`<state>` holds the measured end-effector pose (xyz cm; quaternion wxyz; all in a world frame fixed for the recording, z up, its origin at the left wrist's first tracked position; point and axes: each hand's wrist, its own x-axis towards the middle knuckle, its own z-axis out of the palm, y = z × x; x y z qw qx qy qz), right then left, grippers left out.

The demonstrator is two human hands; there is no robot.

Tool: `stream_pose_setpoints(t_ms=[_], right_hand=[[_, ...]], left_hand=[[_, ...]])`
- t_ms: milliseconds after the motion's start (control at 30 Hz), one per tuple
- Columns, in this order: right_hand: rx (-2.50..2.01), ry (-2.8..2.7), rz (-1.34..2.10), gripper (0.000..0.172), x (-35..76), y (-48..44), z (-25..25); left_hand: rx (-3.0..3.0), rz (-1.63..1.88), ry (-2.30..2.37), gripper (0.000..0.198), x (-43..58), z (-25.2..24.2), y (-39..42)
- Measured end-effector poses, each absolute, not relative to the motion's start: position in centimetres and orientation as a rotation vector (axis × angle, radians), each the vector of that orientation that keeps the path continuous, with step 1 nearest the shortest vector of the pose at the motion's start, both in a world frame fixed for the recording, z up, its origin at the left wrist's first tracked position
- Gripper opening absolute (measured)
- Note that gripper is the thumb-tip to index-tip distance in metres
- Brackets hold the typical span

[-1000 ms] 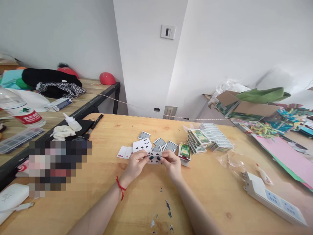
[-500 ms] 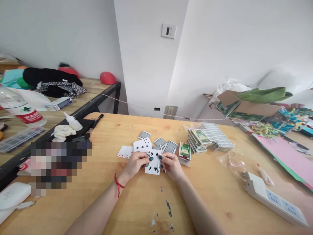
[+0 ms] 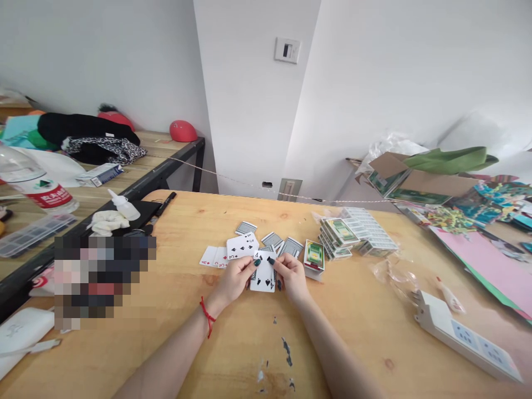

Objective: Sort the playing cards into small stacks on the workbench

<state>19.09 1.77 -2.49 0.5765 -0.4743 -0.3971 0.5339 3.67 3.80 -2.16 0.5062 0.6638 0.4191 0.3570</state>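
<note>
A four of spades playing card (image 3: 262, 277) faces me over the middle of the table, pinched by both hands. My left hand (image 3: 236, 278) closes on its left side, thumb on the face; my right hand (image 3: 292, 277) closes on the right side the same way. Whether more cards lie behind it I cannot tell. Beyond my left hand, face-up spade cards (image 3: 243, 244) overlap, with red-suit cards (image 3: 211, 256) fanned to their left. Several face-down cards (image 3: 292, 247) with grey patterned backs lie behind the held card. A green card box (image 3: 314, 255) stands just right of them.
Stacked card boxes (image 3: 338, 233) and a wrapped block of boxes (image 3: 369, 230) sit at the back right. A power strip (image 3: 467, 338) and a small glue tube (image 3: 451, 296) lie on the right. At the left are a white squeeze bottle (image 3: 124, 206) and a water bottle (image 3: 41, 185).
Both hands have shifted slightly right and away from me with the card. My left thumb has moved up along the card, toward its top corner.
</note>
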Motion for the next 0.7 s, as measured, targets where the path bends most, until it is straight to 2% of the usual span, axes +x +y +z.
stream_pose_setpoints(t_ms=[167, 400, 700], right_hand=[[-1.09, -0.953, 1.285, 0.029, 18.92, 1.74, -2.57], [-1.048, -1.09, 1.603, 0.036, 18.59, 1.28, -2.6], [-1.167, -1.148, 1.489, 0.034, 18.38, 1.41, -2.76]], left_hand=[[1.727, 0.987, 1.139, 0.026, 3.91, -2.15, 3.68], [1.8, 1.098, 1.352, 0.022, 3.9, -1.97, 4.04], [1.87, 1.087, 1.293, 0.025, 3.64, -1.77, 4.05]])
